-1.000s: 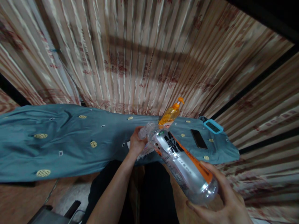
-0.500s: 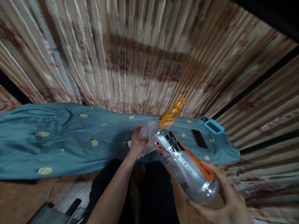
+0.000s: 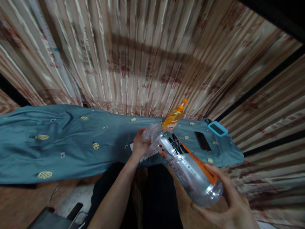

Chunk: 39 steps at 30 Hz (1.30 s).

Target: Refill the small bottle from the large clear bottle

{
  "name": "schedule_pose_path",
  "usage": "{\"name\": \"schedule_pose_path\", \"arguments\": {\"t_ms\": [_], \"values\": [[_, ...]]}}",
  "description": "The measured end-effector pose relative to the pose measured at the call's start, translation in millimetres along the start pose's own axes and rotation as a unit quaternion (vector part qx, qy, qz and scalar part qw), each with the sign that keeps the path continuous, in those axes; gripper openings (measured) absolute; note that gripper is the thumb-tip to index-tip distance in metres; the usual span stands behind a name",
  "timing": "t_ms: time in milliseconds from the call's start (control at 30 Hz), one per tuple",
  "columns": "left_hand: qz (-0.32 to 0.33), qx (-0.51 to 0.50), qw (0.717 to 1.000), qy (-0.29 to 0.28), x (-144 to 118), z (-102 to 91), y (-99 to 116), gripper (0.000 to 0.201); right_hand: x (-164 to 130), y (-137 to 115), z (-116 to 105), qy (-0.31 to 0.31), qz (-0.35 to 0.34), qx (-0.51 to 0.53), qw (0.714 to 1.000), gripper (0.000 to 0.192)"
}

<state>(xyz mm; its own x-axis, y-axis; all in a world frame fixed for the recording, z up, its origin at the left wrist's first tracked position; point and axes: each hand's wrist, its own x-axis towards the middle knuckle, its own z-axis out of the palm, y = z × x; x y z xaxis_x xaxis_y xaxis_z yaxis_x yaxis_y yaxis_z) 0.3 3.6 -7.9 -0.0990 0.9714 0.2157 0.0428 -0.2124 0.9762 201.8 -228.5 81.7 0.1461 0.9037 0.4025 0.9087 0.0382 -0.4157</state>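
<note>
A clear plastic bottle [image 3: 188, 165] with a silver and orange label is tilted in front of me, its neck pointing up and left and its base down and right. My right hand [image 3: 228, 200] grips the base, thumb and fingers on opposite sides. Up at the neck, my left hand [image 3: 140, 144] is closed around the clear plastic end; its fingers are partly hidden. Some crinkled, see-through material [image 3: 150, 152] shows beneath that hand, too unclear to name. Just behind the neck stands a pump bottle [image 3: 172, 118] of yellow-orange liquid with an orange pump head.
A grey-green cloth [image 3: 71, 143] with yellow prints covers the long narrow surface. A dark phone [image 3: 203, 141] and a blue-framed device [image 3: 217, 128] lie on its right part. Patterned curtains [image 3: 143, 63] hang behind. My legs [image 3: 162, 197] are below the near edge.
The view has shifted very slightly. Both hands keep the same hold on the bottle, and nothing else has visibly moved.
</note>
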Motion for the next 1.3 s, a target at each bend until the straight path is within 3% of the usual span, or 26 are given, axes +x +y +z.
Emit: {"name": "schedule_pose_path", "arguments": {"t_ms": [333, 767, 967, 1167, 1300], "values": [[-0.013, -0.001, 1.0, -0.002, 1, 1.0, -3, 0.04, 3, 10, -4, -0.004, -0.072, -0.04, 0.997, 0.077], [-0.019, -0.025, 1.0, 0.001, 0, 0.4, 2, 0.042, 2, 6, 0, 0.015, -0.041, -0.033, 0.999, 0.075], [-0.013, -0.008, 1.0, -0.001, 1, -0.3, 1, 0.042, 5, 14, -4, 0.003, -0.114, -0.055, 0.992, 0.078], [-0.007, -0.017, 1.0, 0.0, 0, 0.5, 1, 0.04, 3, 5, -2, 0.009, -0.05, -0.045, 0.998, 0.075], [-0.006, -0.003, 1.0, 0.003, 0, 0.5, 1, 0.039, 3, 5, -2, 0.011, -0.076, -0.051, 0.996, 0.074]]}}
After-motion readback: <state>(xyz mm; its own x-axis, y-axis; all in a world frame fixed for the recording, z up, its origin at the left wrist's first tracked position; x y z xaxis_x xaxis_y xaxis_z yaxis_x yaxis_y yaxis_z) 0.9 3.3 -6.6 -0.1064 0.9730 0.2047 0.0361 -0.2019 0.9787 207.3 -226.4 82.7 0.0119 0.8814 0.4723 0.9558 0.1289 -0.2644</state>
